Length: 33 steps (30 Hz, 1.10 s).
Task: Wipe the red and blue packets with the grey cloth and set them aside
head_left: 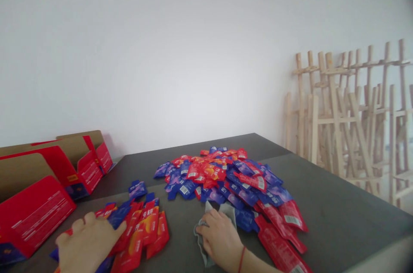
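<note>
My right hand [222,238], with a thin red band at the wrist, is closed on a crumpled grey cloth [228,212] pressed against the table. Just beyond it spreads a large pile of red and blue spouted pouches [214,172]. My left hand [87,243] lies palm down with its fingers apart over a smaller heap of similar pouches [150,221] and touches some of them. Part of that heap is hidden beneath the hand. A single blue pouch [138,189] rests just behind the smaller heap.
Open red cardboard boxes [35,217] with brown insides stand along the table's left side. The dark table [335,204] has its far edge near a white wall. Several wooden easels [334,114] stand beyond its right edge.
</note>
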### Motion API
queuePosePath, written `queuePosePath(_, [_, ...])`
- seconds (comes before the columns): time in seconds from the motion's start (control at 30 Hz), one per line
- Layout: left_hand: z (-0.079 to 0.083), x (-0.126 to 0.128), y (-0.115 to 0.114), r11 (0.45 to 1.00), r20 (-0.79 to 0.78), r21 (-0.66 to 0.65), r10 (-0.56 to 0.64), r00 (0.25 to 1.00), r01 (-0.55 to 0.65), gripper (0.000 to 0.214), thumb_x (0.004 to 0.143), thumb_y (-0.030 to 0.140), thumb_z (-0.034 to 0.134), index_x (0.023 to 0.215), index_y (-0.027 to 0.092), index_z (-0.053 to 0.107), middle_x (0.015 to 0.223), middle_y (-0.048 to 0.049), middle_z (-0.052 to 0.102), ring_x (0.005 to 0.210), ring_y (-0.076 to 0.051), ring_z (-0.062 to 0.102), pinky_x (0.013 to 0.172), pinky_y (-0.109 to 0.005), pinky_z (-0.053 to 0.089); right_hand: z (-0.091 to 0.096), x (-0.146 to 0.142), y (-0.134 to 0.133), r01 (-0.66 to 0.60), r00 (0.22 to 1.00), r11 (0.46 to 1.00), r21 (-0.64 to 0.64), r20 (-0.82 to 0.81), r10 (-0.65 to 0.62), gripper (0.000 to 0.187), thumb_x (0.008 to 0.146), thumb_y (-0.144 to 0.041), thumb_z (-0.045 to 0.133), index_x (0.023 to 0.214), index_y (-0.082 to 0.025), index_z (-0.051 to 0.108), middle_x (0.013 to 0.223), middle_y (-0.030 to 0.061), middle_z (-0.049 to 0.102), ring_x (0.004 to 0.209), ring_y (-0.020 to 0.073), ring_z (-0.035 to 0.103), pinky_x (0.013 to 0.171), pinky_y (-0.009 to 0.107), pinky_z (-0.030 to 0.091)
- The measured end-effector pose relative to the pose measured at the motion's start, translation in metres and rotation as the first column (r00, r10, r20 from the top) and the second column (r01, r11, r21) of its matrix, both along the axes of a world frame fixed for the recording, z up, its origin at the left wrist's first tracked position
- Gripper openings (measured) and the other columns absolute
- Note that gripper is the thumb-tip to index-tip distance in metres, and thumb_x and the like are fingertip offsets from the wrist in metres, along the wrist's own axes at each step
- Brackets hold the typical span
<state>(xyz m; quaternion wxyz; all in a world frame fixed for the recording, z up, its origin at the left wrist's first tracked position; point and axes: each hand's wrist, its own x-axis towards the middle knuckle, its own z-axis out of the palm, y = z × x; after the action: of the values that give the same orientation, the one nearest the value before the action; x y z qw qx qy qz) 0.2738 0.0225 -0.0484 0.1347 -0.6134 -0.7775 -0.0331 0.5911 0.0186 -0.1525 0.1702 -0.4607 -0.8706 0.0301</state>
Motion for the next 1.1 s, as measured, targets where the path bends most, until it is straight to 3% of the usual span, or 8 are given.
queuePosePath(0.07, [-0.002, 0.015, 0.005, 0.999, -0.165, -0.006, 0.031, 0.986, -0.032, 0.058, 0.088, 0.049, 0.041, 0.100, 0.002, 0.072, 0.108, -0.0266, 0.064, 0.110, -0.045, 0.057, 0.087, -0.055, 0.043, 0.000, 0.000, 0.000, -0.008, 1.000, 1.000, -0.004, -0.003, 0.008, 0.022, 0.091, -0.022, 0.056, 0.109, -0.025, 0.068, 0.105, 0.0068, 0.064, 0.105, 0.0279, 0.052, 0.086, 0.043, 0.044])
queuePosePath(0.13, [-0.005, 0.043, 0.012, 0.999, -0.251, 0.023, -0.033, 0.967, 0.040, 0.053, 0.092, 0.042, 0.038, 0.102, 0.001, 0.070, 0.111, -0.0251, 0.064, 0.109, -0.040, 0.057, 0.088, -0.050, 0.044, 0.000, 0.000, 0.000, -0.016, 1.000, 1.000, -0.006, -0.009, 0.016, 0.021, 0.091, -0.023, 0.057, 0.109, -0.025, 0.068, 0.106, 0.0069, 0.064, 0.106, 0.0283, 0.052, 0.086, 0.044, 0.045])
queuePosePath(0.27, [-0.025, 0.111, 0.037, 0.956, -0.137, -0.017, -0.292, 0.947, 0.292, 0.039, 0.093, 0.029, 0.041, 0.111, 0.007, 0.068, 0.117, -0.0202, 0.066, 0.113, -0.034, 0.057, 0.095, -0.043, 0.042, -0.001, 0.001, 0.000, -0.011, 0.999, 1.000, 0.003, -0.032, 0.011, 0.021, 0.090, -0.022, 0.057, 0.108, -0.025, 0.068, 0.106, 0.0065, 0.064, 0.106, 0.0281, 0.051, 0.087, 0.044, 0.044])
queuePosePath(0.43, [-0.061, 0.167, 0.074, 0.947, -0.065, -0.007, -0.320, 0.945, 0.321, 0.050, 0.090, 0.022, 0.045, 0.134, -0.002, 0.052, 0.138, -0.0282, 0.056, 0.127, -0.035, 0.053, 0.103, -0.044, 0.038, -0.004, 0.001, 0.000, -0.013, 0.999, 1.000, 0.011, -0.031, 0.013, 0.022, 0.090, -0.021, 0.057, 0.108, -0.026, 0.068, 0.105, 0.0052, 0.064, 0.104, 0.0266, 0.052, 0.085, 0.041, 0.044])
queuePosePath(0.57, [-0.074, 0.178, 0.087, 0.943, -0.019, -0.004, -0.333, 0.943, 0.333, 0.051, 0.092, 0.020, 0.040, 0.135, -0.005, 0.051, 0.135, -0.0295, 0.059, 0.125, -0.035, 0.056, 0.103, -0.045, 0.038, -0.004, 0.001, 0.001, -0.007, 1.000, 1.000, 0.021, -0.028, 0.008, 0.020, 0.090, -0.021, 0.057, 0.106, -0.026, 0.068, 0.106, 0.0049, 0.063, 0.104, 0.0263, 0.051, 0.086, 0.041, 0.043])
queuePosePath(0.73, [-0.071, 0.178, 0.078, 0.929, 0.003, -0.026, -0.368, 0.930, 0.368, 0.043, 0.093, 0.009, 0.030, 0.116, 0.001, 0.065, 0.109, -0.0220, 0.073, 0.104, -0.029, 0.067, 0.098, -0.042, 0.040, 0.000, 0.002, -0.001, -0.004, 1.000, 1.000, -0.002, -0.016, 0.004, 0.018, 0.089, -0.021, 0.057, 0.103, -0.026, 0.067, 0.105, 0.0047, 0.063, 0.104, 0.0263, 0.051, 0.086, 0.041, 0.043])
queuePosePath(0.93, [-0.066, 0.177, 0.047, 0.931, 0.026, -0.098, -0.350, 0.936, 0.351, 0.046, 0.088, -0.002, 0.028, 0.106, 0.002, 0.070, 0.101, -0.0240, 0.074, 0.099, -0.029, 0.071, 0.083, -0.037, 0.050, -0.002, 0.002, 0.000, -0.006, 1.000, 1.000, -0.002, -0.021, 0.006, 0.019, 0.090, -0.021, 0.058, 0.106, -0.025, 0.068, 0.105, 0.0049, 0.063, 0.104, 0.0257, 0.051, 0.085, 0.039, 0.042])
queuePosePath(1.1, [-0.060, 0.169, 0.008, 0.931, 0.076, -0.143, -0.329, 0.941, 0.336, 0.048, 0.088, -0.004, 0.025, 0.104, 0.003, 0.070, 0.101, -0.0238, 0.074, 0.101, -0.031, 0.072, 0.082, -0.040, 0.053, -0.003, 0.004, 0.002, -0.012, 0.998, 1.000, -0.003, -0.064, 0.011, 0.023, 0.089, -0.021, 0.058, 0.109, -0.028, 0.068, 0.106, 0.0032, 0.064, 0.104, 0.0247, 0.052, 0.085, 0.038, 0.041])
